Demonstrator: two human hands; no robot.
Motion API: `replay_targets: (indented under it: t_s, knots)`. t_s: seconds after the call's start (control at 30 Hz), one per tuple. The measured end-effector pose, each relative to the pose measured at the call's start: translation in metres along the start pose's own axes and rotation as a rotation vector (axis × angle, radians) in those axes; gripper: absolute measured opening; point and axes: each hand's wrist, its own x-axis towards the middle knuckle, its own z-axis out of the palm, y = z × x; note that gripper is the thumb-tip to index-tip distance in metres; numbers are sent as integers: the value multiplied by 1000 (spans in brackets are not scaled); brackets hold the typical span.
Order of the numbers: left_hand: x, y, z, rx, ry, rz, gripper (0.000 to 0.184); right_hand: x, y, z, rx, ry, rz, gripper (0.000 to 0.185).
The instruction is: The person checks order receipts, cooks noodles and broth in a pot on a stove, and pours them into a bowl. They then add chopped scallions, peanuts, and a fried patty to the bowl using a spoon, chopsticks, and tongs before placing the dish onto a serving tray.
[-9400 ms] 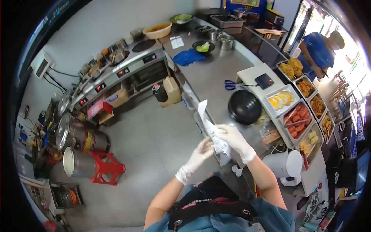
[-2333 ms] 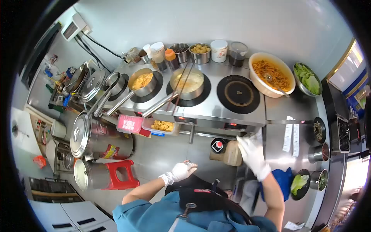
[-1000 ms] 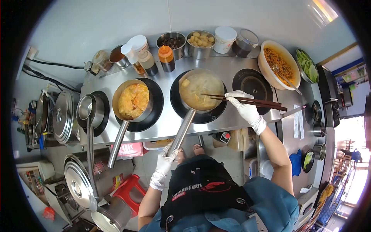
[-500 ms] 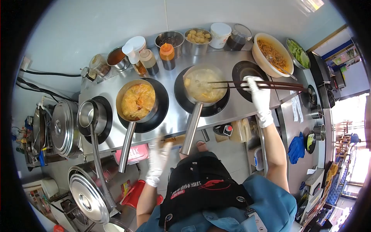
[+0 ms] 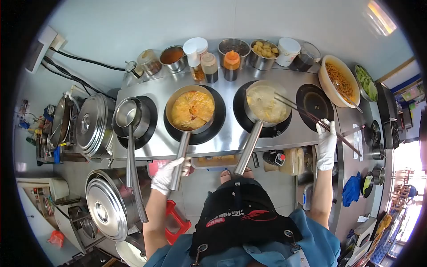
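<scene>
White gloves cover both hands. My left hand (image 5: 169,175) is closed round the handle of the pan with orange food (image 5: 192,110), which sits on a round black hob plate. My right hand (image 5: 327,143) grips long dark chopsticks (image 5: 307,115). Their tips are over the neighbouring pan of pale, cloudy broth (image 5: 267,103), whose metal handle points toward me with no hand on it. Further left, a small pot (image 5: 132,118) stands on another hob plate, with a long-handled ladle (image 5: 127,113) in it.
Behind the pans stand an orange-capped bottle (image 5: 231,65), a pot of round yellowish pieces (image 5: 264,54) and a white tub (image 5: 288,51). A basin of noodles (image 5: 340,81) is at the right. Large lidded pots (image 5: 106,208) and a red stool (image 5: 177,222) are low at the left.
My left hand has gone from the broth pan's handle to the orange-food pan's handle. My right hand has taken up chopsticks since the earliest frames, where my hands held a paper slip.
</scene>
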Motion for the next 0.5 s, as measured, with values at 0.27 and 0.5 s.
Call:
replay_targets:
  t_s: [0.27,0.5]
  knots:
    - [22,-47,31,-174,-72,120,26,-88,26,169,-512,-466,-74,16]
    - [-19,-62,17,-97,-66,122,32,-91,88,240,-545,-1101,-209,13]
